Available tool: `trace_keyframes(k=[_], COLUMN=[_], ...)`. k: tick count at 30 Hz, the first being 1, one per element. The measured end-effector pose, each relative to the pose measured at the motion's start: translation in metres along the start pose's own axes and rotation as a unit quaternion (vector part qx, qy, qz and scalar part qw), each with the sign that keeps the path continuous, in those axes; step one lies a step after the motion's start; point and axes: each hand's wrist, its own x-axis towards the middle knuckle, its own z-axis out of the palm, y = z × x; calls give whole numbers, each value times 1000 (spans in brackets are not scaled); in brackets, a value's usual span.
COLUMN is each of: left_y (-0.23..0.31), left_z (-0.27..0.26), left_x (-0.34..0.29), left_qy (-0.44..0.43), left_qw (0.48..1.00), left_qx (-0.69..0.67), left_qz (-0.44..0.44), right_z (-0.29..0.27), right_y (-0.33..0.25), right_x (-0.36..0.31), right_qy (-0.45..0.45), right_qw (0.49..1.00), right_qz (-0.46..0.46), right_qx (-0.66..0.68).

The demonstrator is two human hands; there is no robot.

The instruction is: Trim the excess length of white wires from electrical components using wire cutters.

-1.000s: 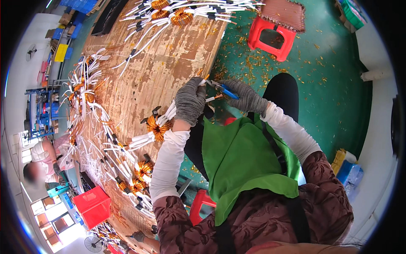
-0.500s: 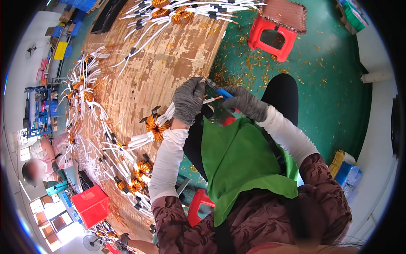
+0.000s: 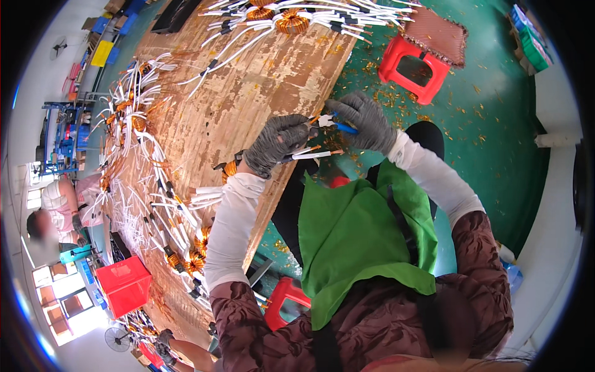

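In a grey work glove, my left hand (image 3: pixel 280 141) is closed around white insulated wires (image 3: pixel 317 154), whose bare copper ends stick out to the right. The copper-wound ring coil (image 3: pixel 230 170) beside my left wrist is partly hidden by the sleeve. My right hand (image 3: pixel 367 121), also gloved, grips a blue-handled hand tool (image 3: pixel 345 128); its exact kind is unclear. A small white piece (image 3: pixel 325 121) shows at the tool's head, close to my left fingertips. Both hands are held near the wooden table's edge, above my lap.
More coils with white leads (image 3: pixel 291 22) lie at the far end of the worn wooden table (image 3: pixel 248 80), and others (image 3: pixel 195 260) at its left. A red stool (image 3: pixel 416 67) with a brown cushion stands at right. A red box (image 3: pixel 124 285) and a co-worker (image 3: pixel 62 211) are at left.
My right hand has moved up and to the right with the blue-handled tool. My left hand still holds the wires. The white piece now shows between the hands, and the view has shifted slightly.
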Motion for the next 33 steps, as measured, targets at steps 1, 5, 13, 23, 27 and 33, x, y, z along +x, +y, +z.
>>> trace_keyframes(k=[1, 5, 13, 23, 27, 33], left_y=[-7, -29, -26, -51, -8, 7], left_z=[5, 10, 27, 11, 41, 34], left_x=[4, 22, 25, 28, 19, 4], left_qy=[22, 120, 113, 90, 127, 214], left_qw=[997, 929, 850, 858, 815, 776], left_qx=[23, 292, 493, 486, 552, 491], left_qz=[68, 195, 146, 140, 121, 332], right_z=[2, 16, 10, 9, 12, 9], right_y=[-7, -42, -60, -78, -45, -1], right_x=[-2, -34, -52, -71, -96, -112], right_qy=[-14, 4, -49, -27, 212, 100], right_qw=[999, 938, 801, 724, 572, 810], right_qz=[48, 252, 438, 431, 489, 479], right_qx=[14, 238, 405, 537, 624, 323])
